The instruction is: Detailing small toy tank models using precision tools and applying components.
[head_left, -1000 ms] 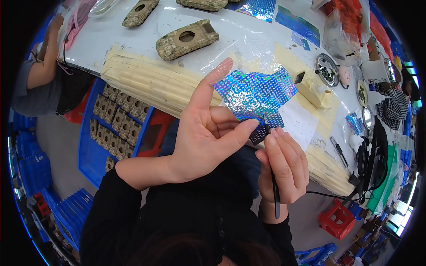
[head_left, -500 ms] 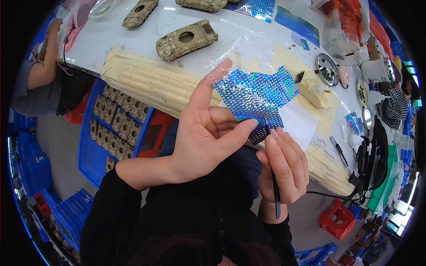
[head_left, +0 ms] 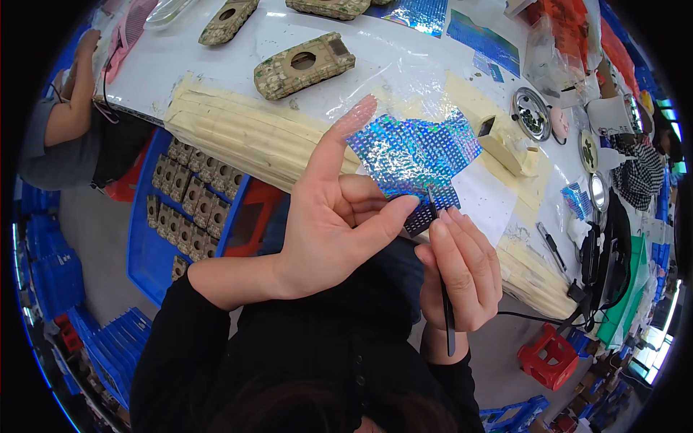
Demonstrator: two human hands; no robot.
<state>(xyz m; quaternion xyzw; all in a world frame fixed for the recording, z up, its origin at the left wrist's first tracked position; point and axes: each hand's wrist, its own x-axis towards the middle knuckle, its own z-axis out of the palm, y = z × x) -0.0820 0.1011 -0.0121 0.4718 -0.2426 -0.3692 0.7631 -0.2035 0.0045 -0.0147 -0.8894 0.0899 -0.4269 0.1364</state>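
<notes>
Left hand [head_left: 336, 224] up in front of me, forefinger pointing straight out, thumb pinching the lower edge of a shiny blue holographic sheet [head_left: 419, 155] against my curled fingers. That sheet hangs over the white worktable [head_left: 216, 65], above a long stack of cream strips [head_left: 245, 133] (the biggest pile here). Beyond it lies a camouflage-patterned block [head_left: 303, 65] with a round hole. Right hand [head_left: 462, 270] sits just below the sheet, fingers wrapped around a thin dark tool [head_left: 446, 310], its tip touching the sheet's dark corner beside my left thumb.
</notes>
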